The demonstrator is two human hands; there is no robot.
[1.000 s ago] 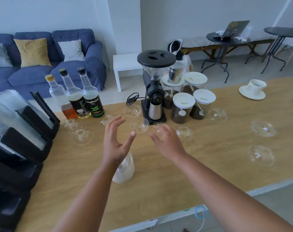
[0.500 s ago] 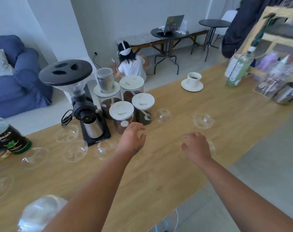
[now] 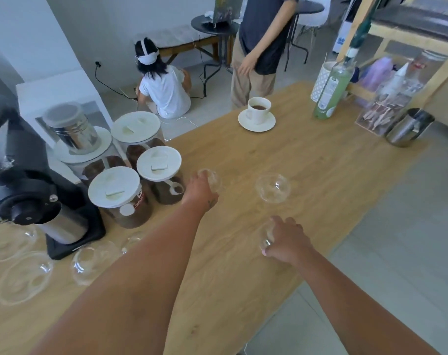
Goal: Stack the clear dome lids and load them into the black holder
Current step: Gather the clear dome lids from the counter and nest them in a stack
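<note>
Clear dome lids lie scattered on the wooden table (image 3: 307,155). My left hand (image 3: 200,188) reaches past the coffee jars and closes on one dome lid (image 3: 214,178), mostly hidden by my fingers. My right hand (image 3: 287,239) is curled down over another dome lid (image 3: 266,235) near the table's front edge. A free dome lid (image 3: 272,188) sits between the two hands, a little farther back. Several more lids lie at the left, among them a near one (image 3: 94,260) and a far-left one (image 3: 25,278). The black holder is out of view.
White-lidded coffee jars (image 3: 120,196) and a black grinder (image 3: 38,206) stand at the left. A coffee cup on a saucer (image 3: 257,115), a green bottle (image 3: 330,93) and a steel pitcher (image 3: 407,128) stand farther back. One person stands beyond the table and another sits on the floor.
The view has swung right. My left hand has reached forward onto the lid beside the jars. My right hand has come down over the lid near the front edge.
</note>
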